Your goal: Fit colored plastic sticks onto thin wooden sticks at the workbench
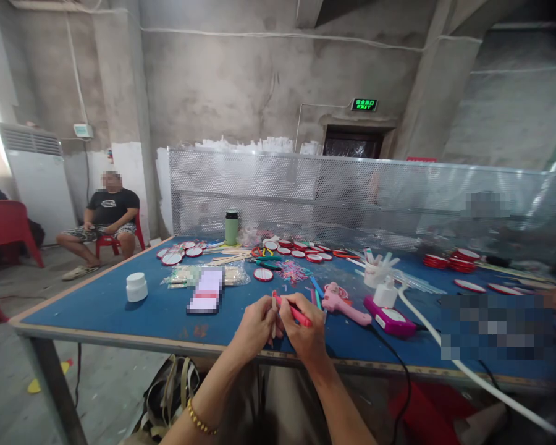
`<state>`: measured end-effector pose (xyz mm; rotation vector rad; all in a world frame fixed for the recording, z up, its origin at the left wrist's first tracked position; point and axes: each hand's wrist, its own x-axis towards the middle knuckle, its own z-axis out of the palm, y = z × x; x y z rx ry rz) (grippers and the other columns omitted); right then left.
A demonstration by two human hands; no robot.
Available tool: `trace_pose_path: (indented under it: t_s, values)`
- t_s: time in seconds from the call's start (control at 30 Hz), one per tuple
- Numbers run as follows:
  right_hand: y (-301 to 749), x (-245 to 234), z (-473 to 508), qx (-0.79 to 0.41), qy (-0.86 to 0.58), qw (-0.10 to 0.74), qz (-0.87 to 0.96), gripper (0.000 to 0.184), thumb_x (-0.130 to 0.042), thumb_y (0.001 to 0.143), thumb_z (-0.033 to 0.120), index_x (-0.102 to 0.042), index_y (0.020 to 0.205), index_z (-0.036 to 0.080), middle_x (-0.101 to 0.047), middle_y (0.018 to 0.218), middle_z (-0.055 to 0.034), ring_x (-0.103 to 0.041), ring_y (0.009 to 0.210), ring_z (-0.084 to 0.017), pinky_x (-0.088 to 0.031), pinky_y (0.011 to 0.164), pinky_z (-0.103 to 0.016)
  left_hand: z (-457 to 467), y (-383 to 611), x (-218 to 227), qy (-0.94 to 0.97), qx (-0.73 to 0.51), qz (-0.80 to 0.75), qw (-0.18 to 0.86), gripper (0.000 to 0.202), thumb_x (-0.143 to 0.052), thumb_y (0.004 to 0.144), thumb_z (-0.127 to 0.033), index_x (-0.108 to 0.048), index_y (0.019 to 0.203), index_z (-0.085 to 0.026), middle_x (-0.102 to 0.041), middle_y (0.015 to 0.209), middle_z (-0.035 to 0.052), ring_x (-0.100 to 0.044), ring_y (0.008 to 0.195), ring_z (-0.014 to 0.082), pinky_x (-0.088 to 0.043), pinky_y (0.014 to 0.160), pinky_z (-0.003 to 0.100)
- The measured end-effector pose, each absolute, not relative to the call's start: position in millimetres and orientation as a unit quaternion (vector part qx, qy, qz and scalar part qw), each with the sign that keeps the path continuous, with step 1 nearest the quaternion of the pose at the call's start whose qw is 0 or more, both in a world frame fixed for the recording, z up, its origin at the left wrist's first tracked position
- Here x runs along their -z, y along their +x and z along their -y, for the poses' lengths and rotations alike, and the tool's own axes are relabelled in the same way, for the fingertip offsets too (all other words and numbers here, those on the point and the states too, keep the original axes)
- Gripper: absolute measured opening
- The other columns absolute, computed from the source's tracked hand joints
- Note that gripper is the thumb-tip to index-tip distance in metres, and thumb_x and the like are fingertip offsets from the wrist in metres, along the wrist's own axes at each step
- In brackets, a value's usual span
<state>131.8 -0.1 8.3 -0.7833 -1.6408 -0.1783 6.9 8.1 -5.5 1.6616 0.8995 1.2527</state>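
Note:
Close to the table's front edge, my left hand [254, 326] pinches a short, flat wooden stick [273, 322] held roughly upright. My right hand [308, 339] is closed around a red pen-shaped tool [302, 317], whose exact kind I cannot make out. The tool's far end meets the stick's upper part, and both hands are almost touching. Just beyond them lies a round, red-rimmed disc [263, 274], beside a heap of small pink and purple pieces [293, 271]. A pink glue gun [347, 306] rests right of my right hand.
A phone [206, 290] and a white jar [136, 287] stand left. Behind are pliers [266, 264], several red-rimmed discs [299, 254] and a green bottle [231, 228]. A white cable [463, 364] crosses the right side. A perforated metal screen [259, 185] borders the back; a person [113, 207] sits left.

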Motion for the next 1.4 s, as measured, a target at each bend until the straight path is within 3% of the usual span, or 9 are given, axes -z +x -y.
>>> trace_pose_path:
  t_s: [1.4]
  values:
    - [132.7,-7.2,-3.7,0.071,-0.348,0.615,0.704,0.019,-0.052,0.091,0.019,-0.062,0.076,0.018,-0.064,0.067,-0.0001,-0.059,0.058,-0.012,-0.047,0.061,-0.022,-9.7,7.8,8.3,0.662,-0.503,-0.35,0.431,0.025,-0.045,0.089,-0.042,-0.048,0.082,-0.018,-0.059,0.057,-0.0022,-0.048,0.04,0.0086,-0.038,0.037,0.018]
